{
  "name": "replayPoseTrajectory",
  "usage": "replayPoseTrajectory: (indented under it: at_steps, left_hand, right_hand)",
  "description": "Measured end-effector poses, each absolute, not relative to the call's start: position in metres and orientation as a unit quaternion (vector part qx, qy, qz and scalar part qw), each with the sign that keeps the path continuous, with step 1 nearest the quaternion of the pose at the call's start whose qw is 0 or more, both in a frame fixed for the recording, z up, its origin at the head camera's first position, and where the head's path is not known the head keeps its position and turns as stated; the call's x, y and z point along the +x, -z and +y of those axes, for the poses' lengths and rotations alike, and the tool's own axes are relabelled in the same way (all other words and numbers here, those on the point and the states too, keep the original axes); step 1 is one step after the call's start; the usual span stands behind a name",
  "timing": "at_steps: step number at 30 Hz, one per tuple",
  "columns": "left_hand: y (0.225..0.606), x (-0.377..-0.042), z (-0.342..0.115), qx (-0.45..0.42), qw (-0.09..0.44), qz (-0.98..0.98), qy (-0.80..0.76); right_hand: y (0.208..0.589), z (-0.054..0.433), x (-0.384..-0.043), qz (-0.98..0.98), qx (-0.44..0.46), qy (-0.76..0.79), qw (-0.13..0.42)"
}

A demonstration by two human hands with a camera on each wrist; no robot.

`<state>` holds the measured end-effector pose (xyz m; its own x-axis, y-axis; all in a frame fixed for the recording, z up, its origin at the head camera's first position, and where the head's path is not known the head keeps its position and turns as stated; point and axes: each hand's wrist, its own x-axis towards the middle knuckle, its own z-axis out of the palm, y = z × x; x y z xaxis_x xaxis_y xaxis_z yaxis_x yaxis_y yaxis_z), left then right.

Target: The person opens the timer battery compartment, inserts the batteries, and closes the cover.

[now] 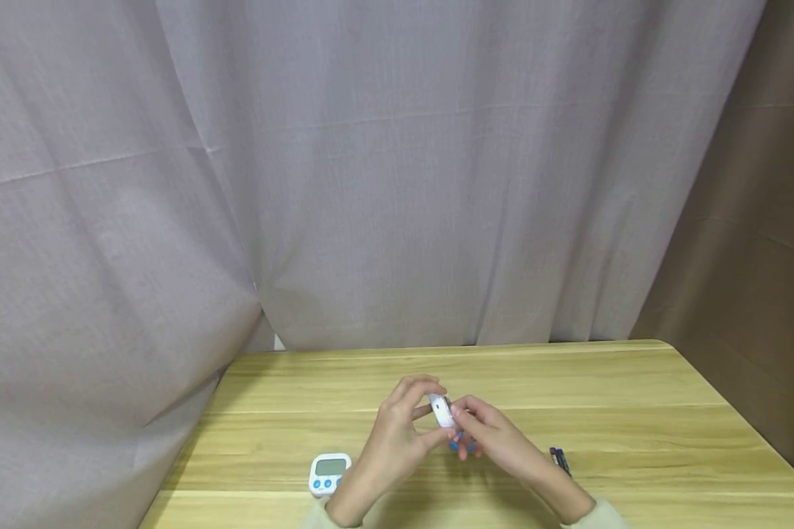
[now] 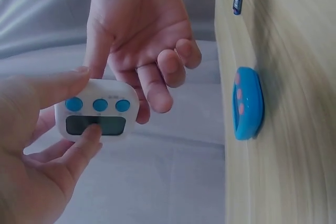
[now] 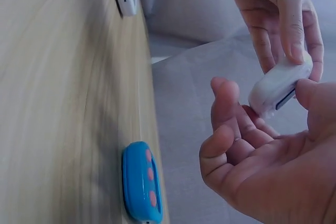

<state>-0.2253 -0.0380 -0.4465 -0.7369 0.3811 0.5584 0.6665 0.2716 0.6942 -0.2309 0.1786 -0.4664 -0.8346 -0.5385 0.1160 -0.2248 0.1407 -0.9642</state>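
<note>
My left hand holds a white digital timer above the table, with its fingers and thumb on opposite edges. In the left wrist view its three round blue buttons and dark screen show, and a left fingertip lies over the screen. My right hand is at the timer's other side, thumb and forefinger against it, the remaining fingers loosely bent. A dark strip on the timer's back shows beside the right thumb. Below the hands a blue timer with pink buttons lies on the table, mostly hidden in the head view.
Another white timer with blue buttons lies at the front left of the wooden table, partly behind the left forearm. Small dark batteries lie beside the right forearm. A grey curtain hangs behind the table's far edge.
</note>
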Motion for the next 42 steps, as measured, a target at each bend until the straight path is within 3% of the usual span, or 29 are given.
replayPoseTrajectory:
  at_steps: [7, 16, 27, 42]
  left_hand:
    - [0.444, -0.223, -0.034, -0.310, 0.120, -0.767, 0.549]
    - [0.449, -0.222, -0.026, -0.275, 0.103, -0.763, 0.576]
    - [0.446, -0.223, -0.028, -0.222, 0.056, -0.715, 0.660]
    - [0.444, -0.227, -0.032, -0.193, 0.074, -0.723, 0.659]
  right_hand:
    - [0.465, 0.178, -0.232, 0.728, -0.198, 0.643, 0.132]
    - [0.459, 0.174, -0.228, 0.712, -0.119, 0.687, 0.080]
    - [0.453, 0.172, -0.225, 0.714, -0.130, 0.686, 0.053]
    - [0.448, 0.171, -0.220, 0.731, -0.147, 0.666, 0.029]
